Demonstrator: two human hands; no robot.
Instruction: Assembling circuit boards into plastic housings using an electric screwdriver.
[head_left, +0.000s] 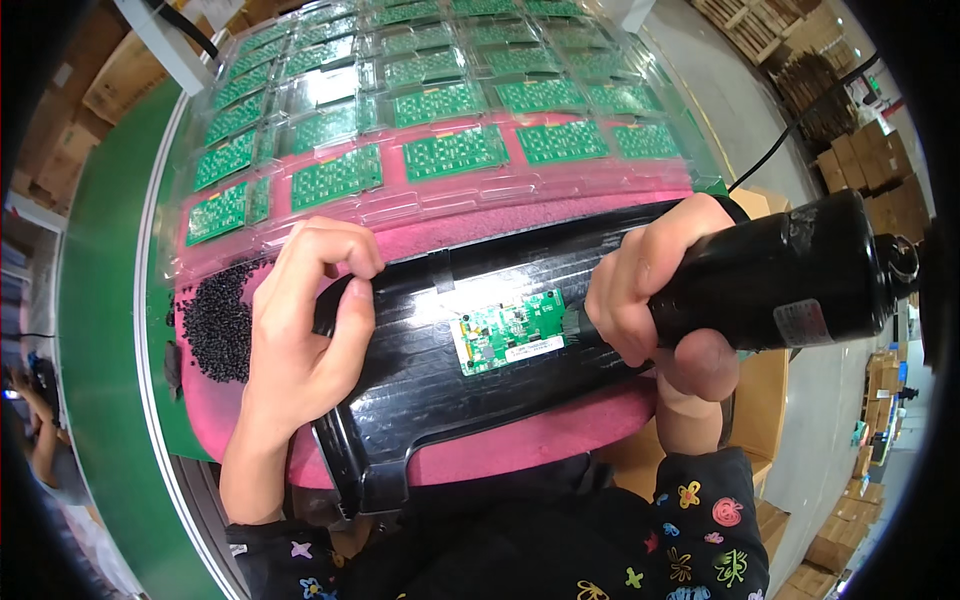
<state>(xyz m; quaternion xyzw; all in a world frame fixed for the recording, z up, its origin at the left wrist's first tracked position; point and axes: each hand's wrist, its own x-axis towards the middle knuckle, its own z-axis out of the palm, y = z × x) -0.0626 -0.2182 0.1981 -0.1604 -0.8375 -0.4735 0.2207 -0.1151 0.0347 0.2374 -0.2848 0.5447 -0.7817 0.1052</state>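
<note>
A long, curved black plastic panel (420,400) lies across the pink mat in front of me. My left hand (310,320) is closed on its left end, with fingers curled and thumb on the edge. A green circuit board (512,330) with a white label strip rests on the panel's middle. My right hand (650,280) is wrapped around a black electric screwdriver (780,275), held sideways over the panel's right part. Its tip side points left at the board's right edge; the bit itself is hard to make out.
Beyond the panel, clear plastic trays (430,195) hold rows of green circuit boards. A heap of small black screws (218,330) sits on the left of the pink mat (540,430). A cardboard box (765,400) stands at right. Another person's arm (45,430) shows at far left.
</note>
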